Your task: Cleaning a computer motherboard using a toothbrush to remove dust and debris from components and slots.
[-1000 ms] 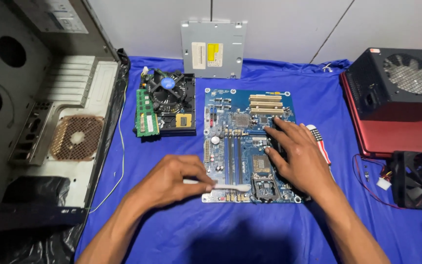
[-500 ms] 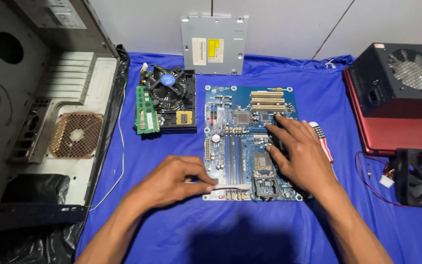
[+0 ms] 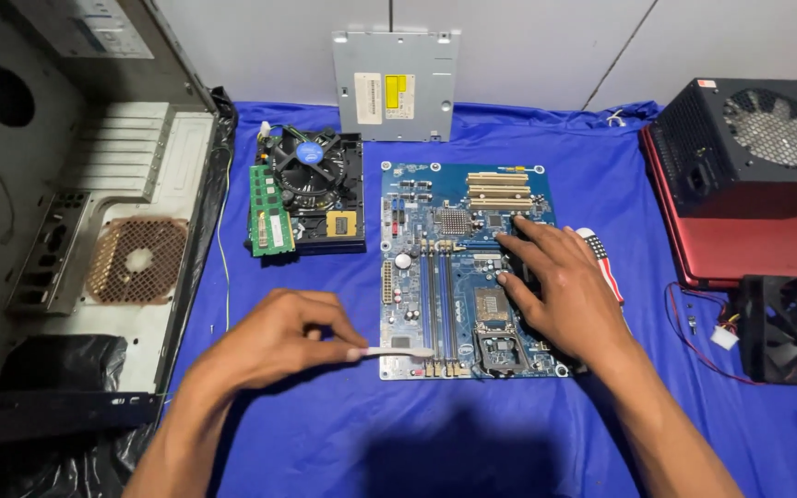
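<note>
A blue motherboard lies flat on the blue cloth that covers the bench, near the middle of the view. The left hand is closed on a small white brush, pinching its handle between thumb and fingers; the brush lies almost level and its head rests on the board's near left corner, just beside the long memory slots. The right hand lies palm down on the right part of the board with its fingers spread and flat, gripping nothing, the fingertips reaching toward the upper middle of the board and the heel of the hand over its right edge. The processor socket sits just to the left of that hand's wrist, uncovered. Partly hidden under the right hand, a red, white and blue striped thing lies on the cloth at the board's right edge; what it is cannot be told. To the left of the board stands a cooler with a black fan, on a dark tray, with a green memory stick along its left side. Behind the board a grey drive lies against the wall. An open case fills the left side. At the right a black power supply sits on a red laptop, and a loose black fan lies nearer, with red wires.
</note>
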